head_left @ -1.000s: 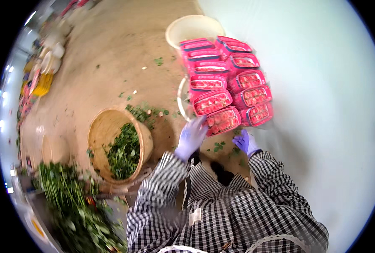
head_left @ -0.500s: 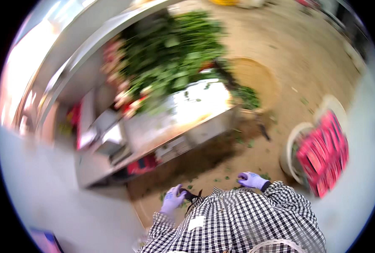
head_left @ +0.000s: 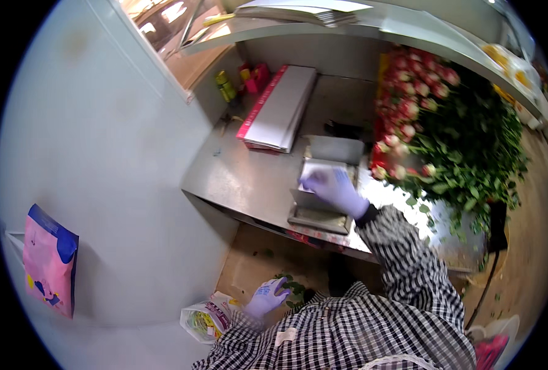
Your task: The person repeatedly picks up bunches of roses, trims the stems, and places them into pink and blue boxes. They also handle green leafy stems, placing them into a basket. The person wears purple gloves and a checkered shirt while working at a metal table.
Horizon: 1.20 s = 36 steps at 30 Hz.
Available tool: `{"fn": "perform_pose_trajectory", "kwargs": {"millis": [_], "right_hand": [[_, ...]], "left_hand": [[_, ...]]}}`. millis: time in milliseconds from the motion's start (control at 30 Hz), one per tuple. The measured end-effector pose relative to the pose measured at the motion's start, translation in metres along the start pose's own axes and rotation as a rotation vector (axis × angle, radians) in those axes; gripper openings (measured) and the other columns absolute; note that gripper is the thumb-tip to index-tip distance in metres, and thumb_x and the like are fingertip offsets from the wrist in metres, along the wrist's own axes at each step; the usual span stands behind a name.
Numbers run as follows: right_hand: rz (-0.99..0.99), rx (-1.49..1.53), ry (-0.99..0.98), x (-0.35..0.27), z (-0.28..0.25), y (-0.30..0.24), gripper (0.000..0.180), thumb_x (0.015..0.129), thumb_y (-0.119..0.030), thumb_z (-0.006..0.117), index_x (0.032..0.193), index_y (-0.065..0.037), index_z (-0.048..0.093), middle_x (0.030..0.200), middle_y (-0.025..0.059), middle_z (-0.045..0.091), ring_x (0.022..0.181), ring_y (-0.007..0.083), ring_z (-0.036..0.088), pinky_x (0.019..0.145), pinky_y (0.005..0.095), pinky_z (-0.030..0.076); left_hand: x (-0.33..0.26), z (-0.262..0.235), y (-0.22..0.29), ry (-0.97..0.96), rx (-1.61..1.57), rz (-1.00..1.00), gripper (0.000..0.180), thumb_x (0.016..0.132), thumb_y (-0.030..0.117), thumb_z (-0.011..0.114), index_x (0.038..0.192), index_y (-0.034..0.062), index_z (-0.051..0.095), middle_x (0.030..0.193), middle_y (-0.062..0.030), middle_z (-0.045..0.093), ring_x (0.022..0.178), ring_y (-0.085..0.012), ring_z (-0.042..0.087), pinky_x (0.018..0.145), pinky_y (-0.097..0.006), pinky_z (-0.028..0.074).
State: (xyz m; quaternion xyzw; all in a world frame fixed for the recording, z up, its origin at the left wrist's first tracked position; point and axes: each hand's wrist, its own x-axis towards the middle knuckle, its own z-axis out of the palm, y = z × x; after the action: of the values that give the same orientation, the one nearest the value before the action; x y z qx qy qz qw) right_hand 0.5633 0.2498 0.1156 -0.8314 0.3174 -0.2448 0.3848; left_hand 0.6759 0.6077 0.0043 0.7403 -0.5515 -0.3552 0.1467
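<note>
My right hand (head_left: 337, 190), in a lavender glove, reaches over a metal holder (head_left: 329, 148) with upright plates on the steel bench. Its fingertips lie over a pale, sheet-like surface inside the holder; motion blurs them, and I cannot make out whether they grip anything. Low beside my body, my left hand (head_left: 266, 297), gloved alike, hangs with thumb and fingers apart and nothing visible in it. Nearest to it is a plastic bag (head_left: 209, 317) with green and yellow contents.
Pink-and-white roses (head_left: 409, 92) with leafy stems fill the bench's right side. A stack of cardboard sleeves (head_left: 283, 108) lies at the back left, near a yellow-green canister (head_left: 226, 85). Above runs a shelf (head_left: 323, 31). A pink package (head_left: 49, 259) hangs on the left wall.
My view has swung left, toward the bench and wall. My right hand has risen from beside my body to the metal holder, while my left hand stays low.
</note>
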Motion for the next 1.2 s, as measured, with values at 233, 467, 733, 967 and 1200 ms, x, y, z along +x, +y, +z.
{"fn": "perform_pose_trajectory", "kwargs": {"millis": [233, 467, 733, 967, 1200], "right_hand": [[-0.004, -0.585, -0.325, 0.285, 0.121, 0.105, 0.055, 0.086, -0.038, 0.058, 0.13, -0.006, 0.046, 0.124, 0.022, 0.055, 0.118, 0.0382, 0.052, 0.097, 0.0498, 0.042], [0.131, -0.936, -0.283, 0.319, 0.231, 0.137, 0.035, 0.088, -0.019, 0.048, 0.117, -0.004, 0.061, 0.112, 0.0154, 0.063, 0.102, 0.0295, 0.061, 0.085, 0.0481, 0.048], [-0.476, -0.583, -0.247, 0.306, -0.052, 0.035, 0.017, 0.083, -0.02, 0.058, 0.083, -0.005, 0.066, 0.075, 0.0172, 0.064, 0.069, 0.0353, 0.063, 0.067, 0.0433, 0.053], [-0.318, -0.225, -0.973, 0.07, -0.189, -0.117, 0.041, 0.092, -0.022, 0.055, 0.129, -0.004, 0.054, 0.087, 0.0088, 0.066, 0.07, 0.017, 0.065, 0.065, 0.0293, 0.054], [0.09, -0.204, -0.869, 0.081, -0.098, -0.065, 0.051, 0.089, -0.028, 0.063, 0.133, -0.004, 0.052, 0.1, 0.0152, 0.067, 0.082, 0.0262, 0.067, 0.078, 0.035, 0.054]], "left_hand": [[0.042, -0.02, -0.007, 0.293, -0.301, -0.13, 0.046, 0.088, 0.027, 0.068, 0.125, 0.0014, 0.056, 0.112, -0.0197, 0.064, 0.105, -0.0349, 0.061, 0.091, -0.04, 0.048], [0.053, -0.048, -0.007, 0.29, -0.54, -0.529, 0.047, 0.089, 0.029, 0.066, 0.129, 0.0068, 0.056, 0.117, -0.0182, 0.064, 0.108, -0.0324, 0.062, 0.094, -0.041, 0.048], [0.244, -0.242, -0.013, 0.748, -0.335, 0.112, 0.046, 0.092, 0.001, 0.05, 0.138, -0.0005, 0.045, 0.141, -0.0168, 0.048, 0.131, -0.034, 0.042, 0.11, -0.042, 0.031], [0.407, -0.269, 0.119, -0.454, -0.357, 0.717, 0.058, 0.092, 0.024, 0.064, 0.141, 0.0024, 0.042, 0.144, -0.0134, 0.046, 0.134, -0.0249, 0.041, 0.111, -0.036, 0.033], [0.464, -0.094, 0.022, -0.297, 0.39, 0.866, 0.081, 0.089, 0.063, 0.045, 0.148, 0.0094, 0.031, 0.157, -0.0134, 0.022, 0.146, -0.0315, 0.014, 0.119, -0.051, 0.008]]}}
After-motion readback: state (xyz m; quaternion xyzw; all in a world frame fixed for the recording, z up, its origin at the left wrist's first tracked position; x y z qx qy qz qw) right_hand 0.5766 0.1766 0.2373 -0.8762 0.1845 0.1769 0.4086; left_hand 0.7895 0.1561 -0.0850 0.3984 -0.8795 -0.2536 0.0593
